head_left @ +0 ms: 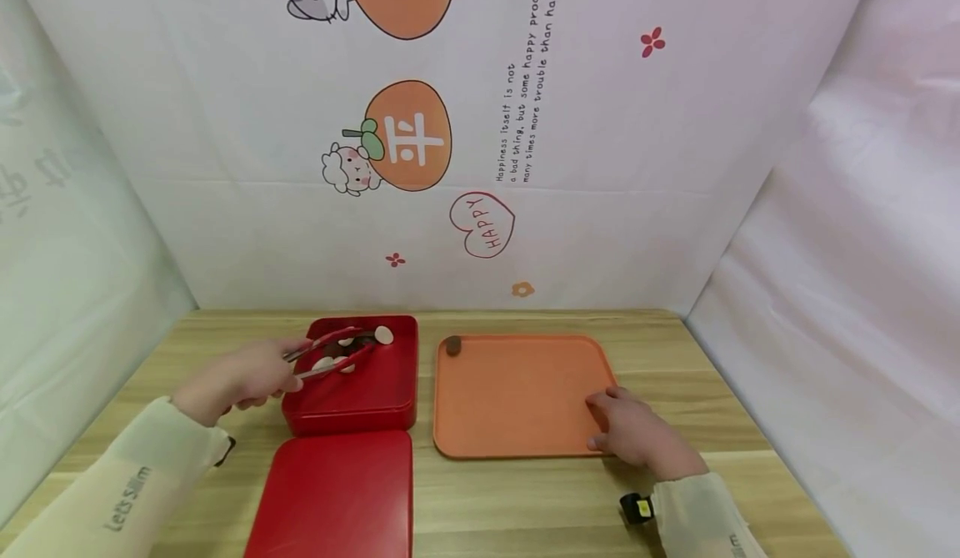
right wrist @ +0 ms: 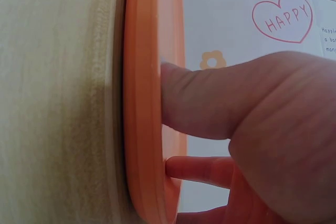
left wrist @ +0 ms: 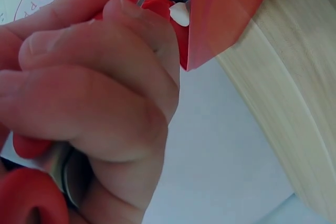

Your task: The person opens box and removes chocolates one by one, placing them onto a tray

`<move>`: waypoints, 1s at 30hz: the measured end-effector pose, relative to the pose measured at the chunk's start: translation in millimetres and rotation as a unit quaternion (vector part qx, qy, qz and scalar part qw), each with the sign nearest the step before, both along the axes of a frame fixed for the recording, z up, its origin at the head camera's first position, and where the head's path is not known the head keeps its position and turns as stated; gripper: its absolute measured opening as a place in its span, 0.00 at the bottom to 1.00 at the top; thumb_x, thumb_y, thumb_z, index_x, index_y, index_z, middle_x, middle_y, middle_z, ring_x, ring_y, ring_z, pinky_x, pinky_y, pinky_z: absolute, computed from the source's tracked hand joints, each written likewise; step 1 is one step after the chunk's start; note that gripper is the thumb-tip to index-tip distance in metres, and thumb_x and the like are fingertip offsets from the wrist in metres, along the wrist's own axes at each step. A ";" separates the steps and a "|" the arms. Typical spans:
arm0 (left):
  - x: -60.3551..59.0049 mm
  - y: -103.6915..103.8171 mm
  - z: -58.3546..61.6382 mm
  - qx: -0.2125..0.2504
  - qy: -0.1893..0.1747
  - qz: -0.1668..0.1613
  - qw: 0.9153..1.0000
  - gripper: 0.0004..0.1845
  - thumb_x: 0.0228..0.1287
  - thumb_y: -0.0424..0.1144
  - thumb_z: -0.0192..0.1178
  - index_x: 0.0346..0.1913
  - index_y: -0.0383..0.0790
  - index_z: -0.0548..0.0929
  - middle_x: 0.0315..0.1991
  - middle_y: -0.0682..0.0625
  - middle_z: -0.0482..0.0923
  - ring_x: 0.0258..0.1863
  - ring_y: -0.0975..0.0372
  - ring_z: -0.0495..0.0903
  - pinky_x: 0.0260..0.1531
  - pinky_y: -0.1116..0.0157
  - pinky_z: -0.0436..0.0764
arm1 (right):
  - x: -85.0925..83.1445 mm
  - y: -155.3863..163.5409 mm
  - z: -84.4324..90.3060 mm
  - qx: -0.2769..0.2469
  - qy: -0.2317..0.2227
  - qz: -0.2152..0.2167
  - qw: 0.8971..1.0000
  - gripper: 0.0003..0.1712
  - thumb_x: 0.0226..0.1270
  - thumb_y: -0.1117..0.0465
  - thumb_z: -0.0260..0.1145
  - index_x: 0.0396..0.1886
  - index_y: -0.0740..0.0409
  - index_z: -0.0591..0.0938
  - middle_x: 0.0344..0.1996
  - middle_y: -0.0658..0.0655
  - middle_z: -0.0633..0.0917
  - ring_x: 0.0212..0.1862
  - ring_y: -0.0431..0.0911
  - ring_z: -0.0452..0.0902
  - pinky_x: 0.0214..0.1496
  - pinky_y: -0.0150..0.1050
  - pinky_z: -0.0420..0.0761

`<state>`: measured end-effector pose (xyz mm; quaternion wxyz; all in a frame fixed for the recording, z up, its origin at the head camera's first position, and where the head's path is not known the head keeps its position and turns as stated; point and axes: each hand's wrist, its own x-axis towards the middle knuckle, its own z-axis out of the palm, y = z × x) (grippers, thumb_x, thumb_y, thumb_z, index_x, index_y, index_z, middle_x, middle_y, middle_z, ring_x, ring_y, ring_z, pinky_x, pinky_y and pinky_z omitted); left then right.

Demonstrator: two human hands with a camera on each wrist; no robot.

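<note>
Head view shows a red lid [head_left: 333, 495] at bottom centre, below the red box [head_left: 352, 391]; right of it an orange tray [head_left: 517, 399] with a brown piece [head_left: 453, 344] in its upper-left corner. Left hand [head_left: 240, 379] grips red tongs [head_left: 333, 354], pointing right over the box's pale pieces [head_left: 383, 334]. Right hand [head_left: 637, 433] rests, fingers relaxed, on the tray's lower-right corner.

Red lid [head_left: 333, 495]: its near end is running off the bottom edge of the head view. Tongs [head_left: 330, 354]: my left hand [head_left: 240, 379] is covering the handle end; in the left wrist view my fingers [left wrist: 89, 93] are blocking nearly all of them. Pieces in the red box [head_left: 375, 395]: too small to identify, tong tips partly hiding them. Orange tray [right wrist: 142, 103]: I am seeing only its rim edge-on, blurred, in the right wrist view. My right hand [head_left: 637, 433] is covering the tray's near corner.
</note>
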<state>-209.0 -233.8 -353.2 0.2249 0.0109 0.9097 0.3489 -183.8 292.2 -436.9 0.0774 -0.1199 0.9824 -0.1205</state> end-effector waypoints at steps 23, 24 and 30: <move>-2.0 19.1 3.0 -0.069 0.022 -0.026 0.997 0.40 0.62 0.28 0.56 0.77 0.32 0.55 0.14 0.54 0.58 0.10 0.64 0.54 0.11 0.68 0.60 | 0.7 -1.2 -0.3 0.000 -0.006 -0.003 1.000 0.36 0.59 0.55 0.77 0.64 0.65 0.76 0.64 0.77 0.68 0.62 0.71 0.67 0.59 0.63 0.70; -1.8 19.5 3.3 -0.070 0.022 -0.025 0.997 0.40 0.62 0.28 0.56 0.77 0.33 0.55 0.14 0.54 0.59 0.10 0.64 0.54 0.12 0.68 0.61 | 0.7 -1.3 -0.2 0.001 -0.005 -0.002 1.000 0.36 0.59 0.55 0.77 0.64 0.65 0.76 0.64 0.77 0.68 0.62 0.72 0.67 0.59 0.63 0.70; -3.0 20.0 3.3 -0.063 0.013 -0.025 0.998 0.40 0.63 0.29 0.56 0.77 0.32 0.55 0.14 0.53 0.61 0.10 0.64 0.53 0.12 0.68 0.59 | -0.4 -0.1 -1.5 0.001 0.001 0.000 1.000 0.36 0.58 0.55 0.77 0.63 0.66 0.76 0.63 0.77 0.69 0.62 0.71 0.67 0.58 0.63 0.70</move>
